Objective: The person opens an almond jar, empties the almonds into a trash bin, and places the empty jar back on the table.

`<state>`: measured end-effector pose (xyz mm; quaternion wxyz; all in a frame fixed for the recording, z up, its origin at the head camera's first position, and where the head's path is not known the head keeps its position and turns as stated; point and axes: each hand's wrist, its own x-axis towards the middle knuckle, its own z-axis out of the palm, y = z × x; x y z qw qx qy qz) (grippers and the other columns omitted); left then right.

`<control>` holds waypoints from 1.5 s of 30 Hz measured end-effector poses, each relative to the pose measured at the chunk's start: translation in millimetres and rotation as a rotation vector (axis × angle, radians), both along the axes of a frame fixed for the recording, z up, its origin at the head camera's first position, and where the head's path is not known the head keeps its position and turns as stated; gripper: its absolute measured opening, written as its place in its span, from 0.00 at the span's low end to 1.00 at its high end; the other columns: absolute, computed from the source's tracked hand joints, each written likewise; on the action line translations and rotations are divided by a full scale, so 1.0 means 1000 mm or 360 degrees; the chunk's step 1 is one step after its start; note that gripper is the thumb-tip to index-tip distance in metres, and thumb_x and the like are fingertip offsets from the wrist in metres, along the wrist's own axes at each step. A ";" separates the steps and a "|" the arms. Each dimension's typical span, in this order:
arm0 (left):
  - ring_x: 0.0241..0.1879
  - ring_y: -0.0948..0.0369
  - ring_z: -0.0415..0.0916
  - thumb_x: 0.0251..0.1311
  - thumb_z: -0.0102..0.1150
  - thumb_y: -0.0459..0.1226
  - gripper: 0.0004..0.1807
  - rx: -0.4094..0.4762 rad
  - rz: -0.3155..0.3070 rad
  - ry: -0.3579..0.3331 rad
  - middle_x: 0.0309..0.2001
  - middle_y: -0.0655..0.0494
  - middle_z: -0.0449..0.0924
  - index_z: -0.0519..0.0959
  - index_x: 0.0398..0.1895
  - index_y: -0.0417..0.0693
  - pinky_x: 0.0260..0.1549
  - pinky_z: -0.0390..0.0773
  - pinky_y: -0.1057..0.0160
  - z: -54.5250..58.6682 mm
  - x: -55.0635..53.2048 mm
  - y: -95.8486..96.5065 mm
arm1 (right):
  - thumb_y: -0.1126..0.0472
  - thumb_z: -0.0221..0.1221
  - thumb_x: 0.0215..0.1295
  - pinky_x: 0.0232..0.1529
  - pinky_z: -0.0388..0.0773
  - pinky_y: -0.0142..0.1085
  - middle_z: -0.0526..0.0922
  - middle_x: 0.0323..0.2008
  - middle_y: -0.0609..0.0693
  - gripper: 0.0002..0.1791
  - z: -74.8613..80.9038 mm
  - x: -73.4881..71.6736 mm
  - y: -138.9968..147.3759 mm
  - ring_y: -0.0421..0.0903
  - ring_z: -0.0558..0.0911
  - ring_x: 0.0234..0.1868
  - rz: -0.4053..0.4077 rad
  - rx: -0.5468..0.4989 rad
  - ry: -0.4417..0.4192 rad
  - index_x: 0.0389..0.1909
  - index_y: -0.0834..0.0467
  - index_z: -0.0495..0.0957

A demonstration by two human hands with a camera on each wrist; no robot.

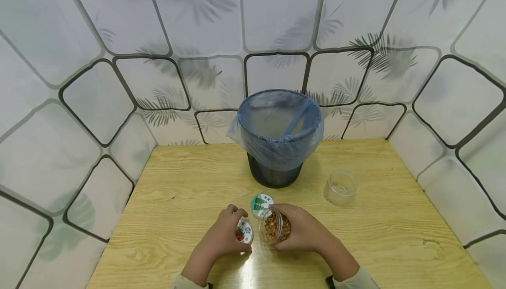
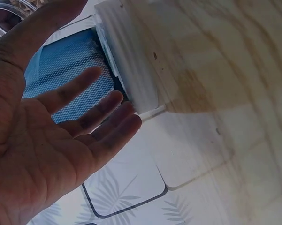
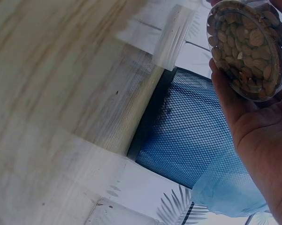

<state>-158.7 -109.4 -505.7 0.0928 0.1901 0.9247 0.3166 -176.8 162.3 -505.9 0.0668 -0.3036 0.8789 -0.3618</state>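
Observation:
My right hand [image 1: 302, 229] grips a clear jar of almonds [image 1: 272, 227], tipped so its round mouth faces left. In the right wrist view the almonds [image 3: 248, 47] show through the jar's flat end, with fingers beneath it. My left hand [image 1: 226, 232] is around a round white lid [image 1: 247, 232] with a red and green print. The left wrist view shows this hand's palm [image 2: 51, 145] with fingers loosely bent, their tips close to a whitish ridged rim [image 2: 126, 56]; firm contact cannot be told. Just beyond the jar, a green-and-white lid [image 1: 262, 204] lies on the table.
A dark mesh bin [image 1: 272, 175] with a blue plastic liner [image 1: 276, 150] stands at the table's back, in front of a patterned wall covering. A clear round container [image 1: 341, 188] sits to the right on the wooden table [image 1: 178, 192].

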 end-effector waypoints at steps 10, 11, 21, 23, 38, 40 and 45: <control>0.61 0.46 0.74 0.47 0.86 0.48 0.48 0.0036 0.0034 0.0064 0.62 0.41 0.75 0.74 0.70 0.40 0.56 0.84 0.43 -0.001 -0.006 0.002 | 0.46 0.86 0.43 0.65 0.83 0.48 0.85 0.64 0.49 0.52 0.003 0.001 0.001 0.46 0.84 0.63 -0.0001 0.0015 0.0014 0.71 0.57 0.76; 0.62 0.46 0.75 0.48 0.86 0.49 0.49 0.0037 0.0043 0.0083 0.63 0.40 0.75 0.73 0.71 0.39 0.57 0.83 0.43 -0.001 -0.006 0.003 | 0.46 0.86 0.43 0.65 0.83 0.48 0.85 0.64 0.49 0.52 0.004 0.001 0.001 0.46 0.84 0.63 -0.0002 0.0012 0.0013 0.71 0.57 0.76; 0.67 0.42 0.74 0.52 0.83 0.53 0.54 0.0069 0.0118 0.0213 0.68 0.39 0.73 0.67 0.77 0.39 0.63 0.81 0.42 0.006 -0.010 0.005 | 0.43 0.85 0.44 0.65 0.83 0.48 0.85 0.63 0.49 0.52 0.002 0.000 0.002 0.45 0.84 0.62 -0.0005 0.0018 0.0033 0.71 0.56 0.76; 0.67 0.42 0.74 0.53 0.82 0.54 0.54 0.0078 0.0137 0.0208 0.68 0.40 0.73 0.67 0.78 0.40 0.63 0.81 0.42 0.007 -0.011 0.005 | 0.43 0.85 0.44 0.65 0.83 0.48 0.85 0.63 0.49 0.52 0.002 0.001 0.002 0.45 0.84 0.62 -0.0010 0.0015 0.0034 0.71 0.56 0.76; 0.69 0.43 0.72 0.58 0.80 0.53 0.51 0.0166 0.0222 0.0198 0.70 0.41 0.72 0.65 0.79 0.44 0.63 0.80 0.40 0.006 -0.013 0.004 | 0.42 0.85 0.44 0.66 0.83 0.49 0.84 0.64 0.47 0.53 0.002 0.001 0.004 0.46 0.84 0.64 -0.0017 -0.0007 0.0029 0.71 0.57 0.76; 0.70 0.44 0.71 0.58 0.80 0.52 0.52 0.0183 0.0236 0.0191 0.71 0.43 0.71 0.64 0.80 0.46 0.65 0.79 0.41 0.006 -0.014 0.004 | 0.42 0.85 0.44 0.66 0.83 0.49 0.84 0.64 0.48 0.53 0.002 0.001 0.004 0.46 0.84 0.64 -0.0017 -0.0013 0.0026 0.71 0.57 0.76; 0.73 0.44 0.69 0.58 0.80 0.50 0.52 0.0218 0.0254 0.0229 0.72 0.45 0.68 0.62 0.81 0.48 0.67 0.78 0.41 0.006 -0.015 0.004 | 0.42 0.85 0.44 0.66 0.82 0.50 0.84 0.64 0.48 0.52 0.001 0.000 0.005 0.46 0.84 0.64 -0.0021 -0.0028 0.0017 0.71 0.57 0.76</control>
